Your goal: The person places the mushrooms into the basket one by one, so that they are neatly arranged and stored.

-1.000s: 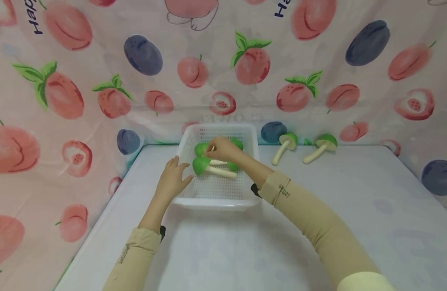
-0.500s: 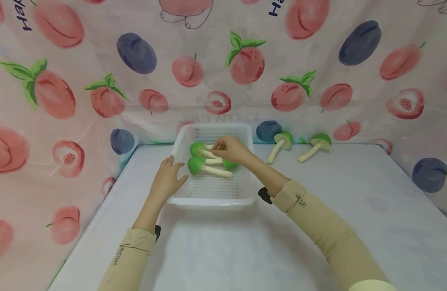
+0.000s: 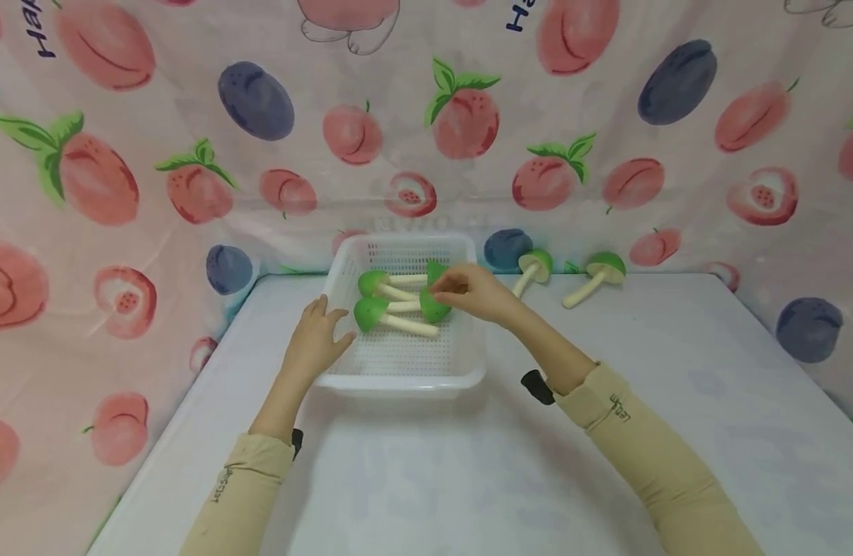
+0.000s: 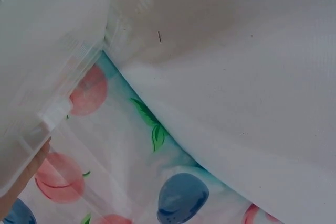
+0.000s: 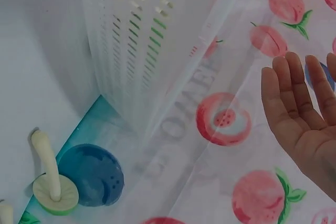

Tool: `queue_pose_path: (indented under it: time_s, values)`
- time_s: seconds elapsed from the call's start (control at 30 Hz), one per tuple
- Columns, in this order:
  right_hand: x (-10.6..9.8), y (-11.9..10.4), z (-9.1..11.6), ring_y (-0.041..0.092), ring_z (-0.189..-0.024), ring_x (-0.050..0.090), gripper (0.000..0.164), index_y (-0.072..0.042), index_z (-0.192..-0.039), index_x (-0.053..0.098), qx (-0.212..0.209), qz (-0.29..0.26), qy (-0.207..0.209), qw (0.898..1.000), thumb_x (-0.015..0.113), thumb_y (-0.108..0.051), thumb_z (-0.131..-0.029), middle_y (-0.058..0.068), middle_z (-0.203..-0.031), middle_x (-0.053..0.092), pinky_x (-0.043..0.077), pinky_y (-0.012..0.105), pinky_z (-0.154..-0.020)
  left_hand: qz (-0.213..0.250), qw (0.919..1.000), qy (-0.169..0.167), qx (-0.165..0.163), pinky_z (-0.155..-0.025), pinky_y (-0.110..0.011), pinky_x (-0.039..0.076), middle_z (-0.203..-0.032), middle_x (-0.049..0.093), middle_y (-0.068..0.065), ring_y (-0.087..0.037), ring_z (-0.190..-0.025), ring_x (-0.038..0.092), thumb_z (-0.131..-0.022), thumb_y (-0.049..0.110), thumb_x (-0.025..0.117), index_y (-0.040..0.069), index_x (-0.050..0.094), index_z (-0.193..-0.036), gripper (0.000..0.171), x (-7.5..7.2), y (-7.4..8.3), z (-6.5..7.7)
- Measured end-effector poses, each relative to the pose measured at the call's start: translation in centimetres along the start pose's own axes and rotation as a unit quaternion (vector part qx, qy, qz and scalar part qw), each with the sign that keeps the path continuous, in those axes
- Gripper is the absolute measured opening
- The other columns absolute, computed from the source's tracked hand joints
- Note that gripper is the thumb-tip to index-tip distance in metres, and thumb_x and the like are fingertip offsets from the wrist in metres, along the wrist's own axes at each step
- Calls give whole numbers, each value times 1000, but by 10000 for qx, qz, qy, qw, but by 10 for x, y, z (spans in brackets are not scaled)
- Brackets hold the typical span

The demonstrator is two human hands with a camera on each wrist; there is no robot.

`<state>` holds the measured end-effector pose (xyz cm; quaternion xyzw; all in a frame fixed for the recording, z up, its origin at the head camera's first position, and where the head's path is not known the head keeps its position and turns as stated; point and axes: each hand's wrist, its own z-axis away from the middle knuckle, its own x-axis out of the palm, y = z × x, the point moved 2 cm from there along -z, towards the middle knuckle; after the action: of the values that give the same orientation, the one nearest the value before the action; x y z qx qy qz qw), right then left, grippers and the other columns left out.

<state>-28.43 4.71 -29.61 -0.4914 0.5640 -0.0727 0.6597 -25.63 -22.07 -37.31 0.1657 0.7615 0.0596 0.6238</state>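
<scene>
A white plastic basket [image 3: 401, 382] holds several toy mushrooms [image 3: 372, 315] with green caps and pale stems, lying on their sides. At its left rim is my left hand [image 3: 312, 333], fingers extended and thumb spread toward the inside; the left wrist view shows a fingertip [image 4: 37, 161] along the basket's edge. Over the right side of the basket hovers my right hand [image 3: 480, 293], overlapping the mushrooms' caps there. In the right wrist view the right palm [image 5: 310, 129] faces up into view with straight fingers and nothing in it.
Two more green-capped mushrooms lie on the white table at the back right: one [image 3: 533, 269] nearer the basket, the other [image 3: 600, 274] farther right. A fruit-print cloth [image 3: 412, 100] hangs behind the table and along its left side.
My right hand has moved right from over the middle of the basket, uncovering more mushroom stems and caps. The left hand has stayed at the left rim. The head view has shifted slightly.
</scene>
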Motion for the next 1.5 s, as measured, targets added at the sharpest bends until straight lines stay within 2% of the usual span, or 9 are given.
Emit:
queue_pose_path:
  time_s: [0.23,0.33,0.5,0.73,0.97,1.13,1.33,1.5]
  values:
    - [-6,18,24,27,-96,62,23,0,-109,65,124,105,110,9998,61,-13,-91,15,-104,68,54,39,-86,-18,10000,-49,-52,-107,-61,31,-143,32,-37,-49,-134,30,-88,24,65,-3,57,-124,45,1,-4,3]
    - [-10,32,31,27,-97,62,24,0,-110,65,230,110,222,9994,62,-14,-90,15,-106,68,55,40,-85,-39,10000,-12,-26,-106,-61,32,-142,32,-37,-50,-134,30,-87,24,65,-3,58,-124,45,0,-4,3]
    - [-19,55,42,29,-95,63,21,1,-107,66,162,169,388,9990,62,-11,-90,16,-101,68,55,41,-83,-13,10000,-13,-53,-107,-61,31,-142,33,-37,-50,-134,30,-87,24,65,-2,58,-123,45,1,-4,3]
    - [-29,85,57,29,-94,63,24,3,-111,64,237,159,350,9990,61,-10,-91,18,-104,67,54,42,-86,6,10000,-51,-54,-107,-61,31,-143,32,-37,-50,-134,29,-88,25,64,-2,57,-124,45,1,-3,2]
    - [-41,113,66,32,-98,60,24,3,-111,64,585,211,592,9963,61,-9,-90,19,-104,66,50,44,-90,53,9999,-93,-81,-106,-62,31,-144,31,-36,-50,-135,28,-88,26,64,-2,57,-125,46,-1,-1,3]
    - [-50,131,69,35,-96,62,24,5,-110,63,726,305,754,9940,61,-7,-90,24,-105,65,52,44,-86,59,9999,-80,-106,-107,-62,31,-144,31,-36,-50,-135,28,-88,25,64,-2,57,-125,46,-2,0,2]
    - [-54,151,67,34,-88,64,22,8,-106,64,878,670,950,9893,59,-7,-91,25,-101,65,54,41,-78,70,9998,-102,-121,-107,-61,30,-144,30,-36,-49,-135,28,-88,26,64,-2,56,-125,47,-3,3,2]
    - [-54,165,67,37,-88,62,23,10,-107,62,1033,1093,936,9842,58,-4,-90,27,-99,65,53,45,-78,74,9999,-95,-96,-107,-61,30,-144,30,-36,-50,-135,28,-88,25,64,-3,56,-125,47,-4,4,1]
